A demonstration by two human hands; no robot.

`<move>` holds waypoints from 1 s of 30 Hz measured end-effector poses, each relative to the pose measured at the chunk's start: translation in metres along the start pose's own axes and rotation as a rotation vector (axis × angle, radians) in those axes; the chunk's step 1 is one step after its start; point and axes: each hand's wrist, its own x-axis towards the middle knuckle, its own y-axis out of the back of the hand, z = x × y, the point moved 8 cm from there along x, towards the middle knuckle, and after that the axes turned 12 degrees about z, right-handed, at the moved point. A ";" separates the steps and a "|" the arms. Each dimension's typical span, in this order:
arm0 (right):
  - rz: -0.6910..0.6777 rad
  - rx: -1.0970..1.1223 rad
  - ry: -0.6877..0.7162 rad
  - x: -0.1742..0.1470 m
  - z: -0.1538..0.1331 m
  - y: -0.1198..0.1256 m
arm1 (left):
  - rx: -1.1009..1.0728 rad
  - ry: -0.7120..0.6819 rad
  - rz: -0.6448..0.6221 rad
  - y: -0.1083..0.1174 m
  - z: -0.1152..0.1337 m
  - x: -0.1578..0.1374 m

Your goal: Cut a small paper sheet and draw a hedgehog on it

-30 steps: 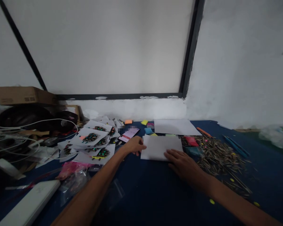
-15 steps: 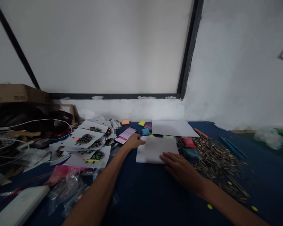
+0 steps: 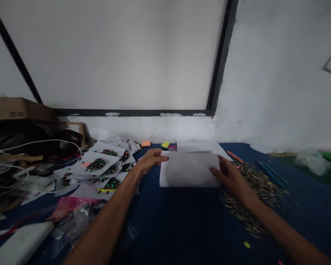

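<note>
A white sheet of paper (image 3: 189,171), with a bend along its near edge, is held up between my hands over the dark blue table. My left hand (image 3: 151,161) pinches its upper left corner between thumb and fingers. At the right edge, my right hand (image 3: 230,176) grips the paper with the thumb in front and the fingers partly behind. Another white sheet (image 3: 201,146) lies flat behind it. To the right of the held paper spreads a pile of small, thin metallic-looking pieces (image 3: 260,184), partly covered by my right hand and forearm.
On the left lie overlapping white sheets (image 3: 95,163) bearing dark pieces with coloured clay-like bits. Clear plastic bags (image 3: 74,224) and a white box-like object (image 3: 22,243) are nearer. Blue tweezers-like tools (image 3: 271,173) and an orange tool (image 3: 235,157) lie right. A yellow lump (image 3: 165,144) sits at the back.
My right hand has moved from lying on the paper to gripping its right edge. The paper has been lifted and bent, and now hides the blue lump behind it. My left hand remains at its left edge.
</note>
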 end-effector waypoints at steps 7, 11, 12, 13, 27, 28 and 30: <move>-0.109 0.209 -0.235 -0.003 0.015 -0.006 | -0.021 -0.089 -0.060 -0.022 0.013 -0.007; -0.113 0.336 -0.313 -0.003 0.021 -0.003 | -0.030 -0.115 -0.104 -0.030 0.019 -0.011; -0.131 0.364 -0.340 -0.004 0.021 -0.002 | -0.035 -0.125 -0.109 -0.032 0.022 -0.012; -0.144 0.381 -0.370 -0.005 0.021 -0.002 | -0.044 -0.137 -0.113 -0.032 0.024 -0.013; 0.015 0.383 -0.406 -0.010 0.016 0.011 | -0.099 -0.127 -0.111 -0.035 0.025 -0.012; -0.002 0.396 -0.421 -0.011 0.017 0.009 | -0.082 -0.122 -0.111 -0.035 0.025 -0.013; -0.041 0.406 -0.438 -0.014 0.019 0.006 | -0.007 -0.121 -0.081 -0.033 0.025 -0.013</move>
